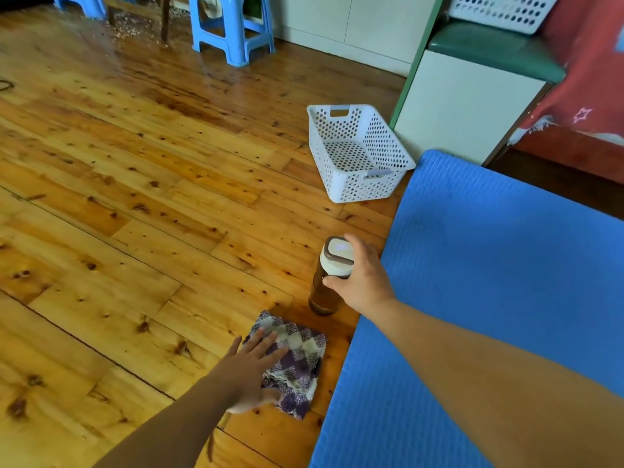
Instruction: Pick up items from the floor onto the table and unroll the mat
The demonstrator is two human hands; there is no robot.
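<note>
A brown bottle [323,295] with a white lid stands upright on the wooden floor beside the blue mat [479,298], which lies flat on the right. My right hand [363,276] is wrapped around the bottle just under its lid. A purple and white checked cloth [299,363] lies folded on the floor nearer to me. My left hand [251,366] rests flat on the cloth's left side with fingers spread. An empty white perforated basket [358,153] sits on the floor beyond the bottle.
Blue plastic stools [233,28] stand at the far side of the floor. A white cabinet with a green top [472,96] is at the right, with another white basket [499,11] on it. A red cloth [587,96] hangs at far right.
</note>
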